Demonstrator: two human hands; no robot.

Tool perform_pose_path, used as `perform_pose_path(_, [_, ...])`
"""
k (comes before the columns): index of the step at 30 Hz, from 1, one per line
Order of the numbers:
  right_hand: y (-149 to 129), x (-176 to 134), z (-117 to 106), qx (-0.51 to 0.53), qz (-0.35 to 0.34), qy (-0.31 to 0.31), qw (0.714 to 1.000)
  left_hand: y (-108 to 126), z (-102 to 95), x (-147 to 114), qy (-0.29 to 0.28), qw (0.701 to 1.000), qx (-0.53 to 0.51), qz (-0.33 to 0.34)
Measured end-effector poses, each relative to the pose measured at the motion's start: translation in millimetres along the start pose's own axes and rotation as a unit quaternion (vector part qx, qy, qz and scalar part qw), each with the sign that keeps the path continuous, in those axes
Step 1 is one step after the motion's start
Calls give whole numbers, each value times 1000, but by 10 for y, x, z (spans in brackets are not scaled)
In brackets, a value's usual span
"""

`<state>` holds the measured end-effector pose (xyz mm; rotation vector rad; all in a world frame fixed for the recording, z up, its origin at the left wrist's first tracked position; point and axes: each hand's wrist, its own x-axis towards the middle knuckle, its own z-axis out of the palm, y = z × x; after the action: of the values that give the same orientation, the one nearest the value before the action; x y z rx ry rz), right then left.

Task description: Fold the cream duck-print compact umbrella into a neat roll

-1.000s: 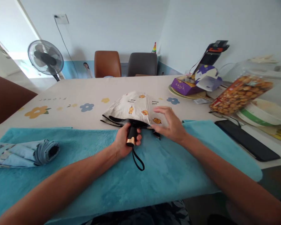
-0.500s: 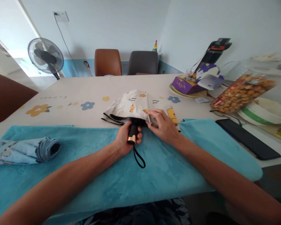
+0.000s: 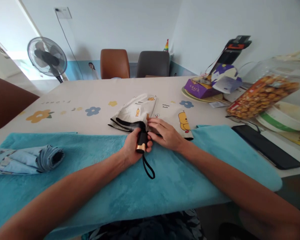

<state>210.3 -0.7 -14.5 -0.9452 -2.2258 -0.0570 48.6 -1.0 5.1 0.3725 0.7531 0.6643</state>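
Note:
A folding umbrella with a cream canopy, yellow duck prints and black edging lies collapsed, its folds loose and fanned to both sides. My left hand is wrapped round its short black handle, which has a gold band and a wrist loop hanging toward me. Fingers of my right hand pinch the canopy close to the handle's top; their tips partly hide the cloth. One panel spreads out flat beyond that hand. Beneath both hands is a turquoise towel.
At the left a rolled light-blue umbrella rests on the towel. On the right stand a snack jar, a bowl, a purple box and a black phone. Two chairs and a fan are behind the table.
My right hand has moved left with canopy cloth, up to the handle. More of the right panel now shows spread out. My left hand keeps its hold on the handle.

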Motion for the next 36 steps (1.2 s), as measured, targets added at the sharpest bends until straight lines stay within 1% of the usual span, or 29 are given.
perform_pose_path(3, [-28,-19,-23,-12,-6,-20,1000,-2,29,-3,13,1000,10,-2])
perform_pose_path(5, [-44,-25,-34,-24,-8,-22,999,-11,43,-1,32,999,31,16])
perform_pose_path(7, [-47,-33,-35,-38,-8,-11,999,-27,46,2,60,995,69,47])
perform_pose_path(10, [-28,-46,-21,-53,-12,9,998,-45,33,-5,102,982,140,80])
perform_pose_path(13, [-4,-51,10,-54,-16,8,998,-25,17,-36,140,962,213,97])
perform_pose_path(17, [9,-37,68,-39,-20,-6,999,56,12,-93,190,928,305,97])
perform_pose_path(20, [3,-23,99,-25,-16,-12,999,117,12,-128,212,900,370,89])
perform_pose_path(22, [-7,-20,109,-14,-12,-18,1000,145,4,-149,229,873,420,96])
perform_pose_path(24, [-17,-23,114,-3,-11,-22,1000,165,-8,-172,246,836,477,116])
perform_pose_path(26, [-25,-30,122,8,-12,-22,1000,180,-14,-188,246,798,534,133])
perform_pose_path(27, [-27,-34,128,13,-13,-21,1000,187,-12,-190,236,784,558,136])
perform_pose_path(29, [-28,-41,142,20,-14,-16,1000,201,-2,-173,215,767,591,127])
perform_pose_path(32, [-23,-47,158,26,-18,-21,999,227,21,-102,222,757,606,102])
perform_pose_path(34, [-23,-48,158,27,-13,-30,999,247,37,-50,234,761,599,88])
perform_pose_path(36, [-27,-47,151,26,-3,-36,999,271,56,-17,235,771,588,75])
